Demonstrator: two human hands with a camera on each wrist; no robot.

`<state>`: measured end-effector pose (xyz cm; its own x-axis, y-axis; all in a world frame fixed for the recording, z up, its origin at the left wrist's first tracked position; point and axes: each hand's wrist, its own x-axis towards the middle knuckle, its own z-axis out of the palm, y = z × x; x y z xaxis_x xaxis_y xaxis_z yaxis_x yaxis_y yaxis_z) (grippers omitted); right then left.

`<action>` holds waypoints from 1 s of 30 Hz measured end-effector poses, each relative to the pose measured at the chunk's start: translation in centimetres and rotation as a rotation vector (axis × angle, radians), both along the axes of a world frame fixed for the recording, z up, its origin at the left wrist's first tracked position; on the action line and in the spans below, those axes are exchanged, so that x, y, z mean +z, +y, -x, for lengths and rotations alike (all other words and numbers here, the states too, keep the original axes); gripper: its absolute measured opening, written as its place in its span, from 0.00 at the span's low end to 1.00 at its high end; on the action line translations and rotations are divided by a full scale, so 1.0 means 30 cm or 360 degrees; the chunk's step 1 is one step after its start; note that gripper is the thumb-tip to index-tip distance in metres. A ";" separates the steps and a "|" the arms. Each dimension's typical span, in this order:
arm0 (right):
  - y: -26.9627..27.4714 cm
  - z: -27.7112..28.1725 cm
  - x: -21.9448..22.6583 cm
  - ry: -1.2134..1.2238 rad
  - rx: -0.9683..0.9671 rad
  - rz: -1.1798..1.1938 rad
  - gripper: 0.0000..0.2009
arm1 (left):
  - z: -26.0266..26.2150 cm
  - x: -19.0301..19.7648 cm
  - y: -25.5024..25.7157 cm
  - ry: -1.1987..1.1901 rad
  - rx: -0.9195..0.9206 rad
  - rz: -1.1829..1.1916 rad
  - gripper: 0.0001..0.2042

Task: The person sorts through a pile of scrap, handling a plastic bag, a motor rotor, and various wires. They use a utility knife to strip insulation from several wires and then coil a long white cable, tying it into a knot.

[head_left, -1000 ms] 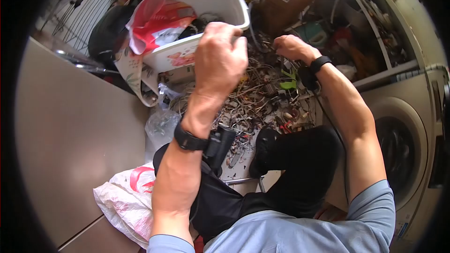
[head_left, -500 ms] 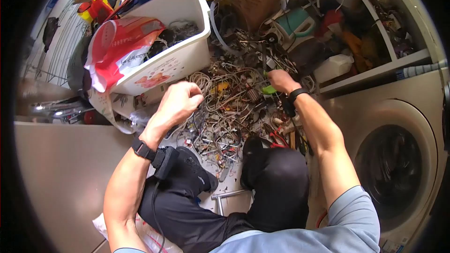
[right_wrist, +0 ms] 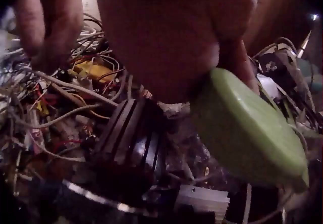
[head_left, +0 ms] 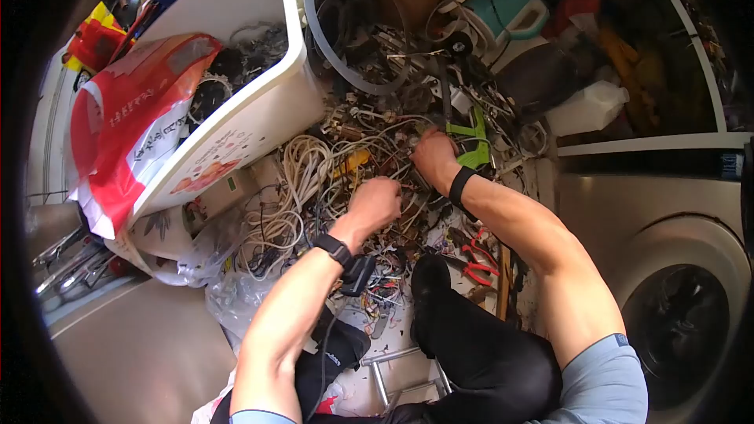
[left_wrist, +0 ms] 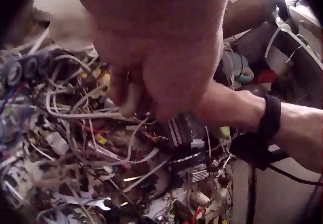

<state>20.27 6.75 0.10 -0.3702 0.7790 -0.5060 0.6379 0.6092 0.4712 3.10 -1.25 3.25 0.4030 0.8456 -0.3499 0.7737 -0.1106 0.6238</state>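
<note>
My left hand [head_left: 375, 206] hovers low over a heap of cables and small parts [head_left: 302, 169]. Its fingers [right_wrist: 53, 27] point down, loosely bent, close to a pale cable [right_wrist: 75, 85]; no grip on it shows. Beside it, my right hand [head_left: 434, 159] reaches into the heap, back of the hand upward. A dark ribbed part [right_wrist: 128, 133] lies just below the right hand in the right wrist view, and a green-handled tool [head_left: 476, 141] lies against its outer side. The right fingertips are hidden behind the hand, so what they touch cannot be seen.
A white bin [head_left: 271, 102] with a red bag [head_left: 118, 118] stands at the left. Red-handled pliers [head_left: 477, 259] lie near my foot. A teal container [head_left: 506, 12] and a white jug [head_left: 589, 107] are at the back right, a washing machine [head_left: 613, 212] at the right.
My left hand has come down and right, from in front of the bin to the heap. My right hand has moved left of the green handle, nearer the left. The head view has shifted too.
</note>
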 end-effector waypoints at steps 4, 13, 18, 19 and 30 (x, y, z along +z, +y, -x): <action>0.044 0.015 -0.052 -0.0038 -0.0132 -0.0064 0.20 | -0.074 -0.065 -0.030 -0.0249 0.0099 0.0144 0.13; 0.133 -0.033 -0.082 0.0546 -0.0213 0.0174 0.07 | 0.022 -0.059 -0.093 -0.0212 0.0303 0.0523 0.13; 0.108 -0.024 -0.026 0.0657 -0.0118 0.0127 0.07 | 0.018 -0.118 -0.106 -0.0349 0.0558 0.0586 0.13; 0.084 -0.017 0.001 0.0704 -0.0134 0.0150 0.07 | 0.004 -0.153 -0.108 -0.0671 0.0813 0.0835 0.14; 0.047 -0.011 0.018 0.1375 -0.0281 0.0052 0.10 | -0.014 -0.173 -0.060 -0.2374 0.1909 0.1615 0.22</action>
